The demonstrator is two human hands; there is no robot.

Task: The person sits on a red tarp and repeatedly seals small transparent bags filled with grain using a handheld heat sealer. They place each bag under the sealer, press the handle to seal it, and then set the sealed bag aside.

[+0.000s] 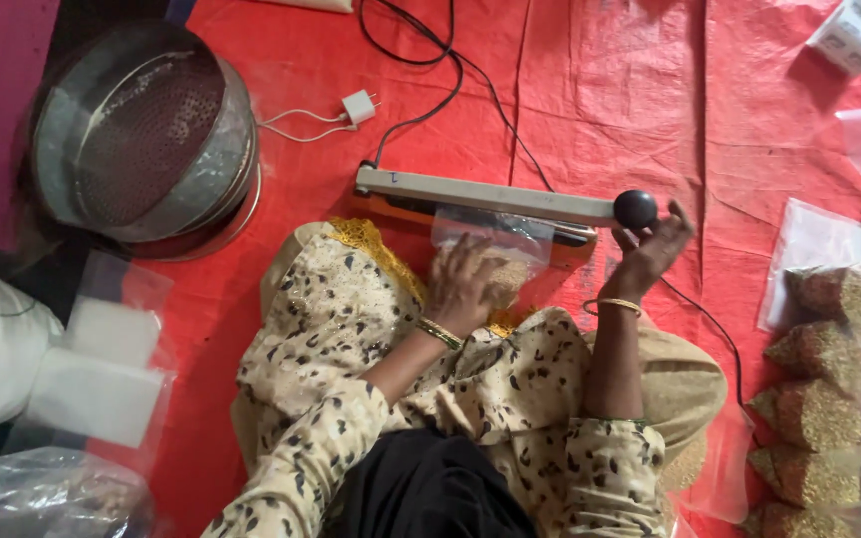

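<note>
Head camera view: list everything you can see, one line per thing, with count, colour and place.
Heat sealer: one, grey arm with black knob, on an orange base, centre.
Clear bag of grain: one, mouth under the sealer arm.
Metal sieve: one, silver, top left.
Filled grain packets: at least five, greenish-brown, stacked along the right edge.
Empty clear bags: several, right side.
White charger plug: one, with a thin white wire, near the sieve.
Black cord: one, runs from the sealer toward the top.
Red tarp: one, covers the floor.
Left hand: flat on the bag, gold bangle.
Right hand: at the black knob, gold bangle.
</note>
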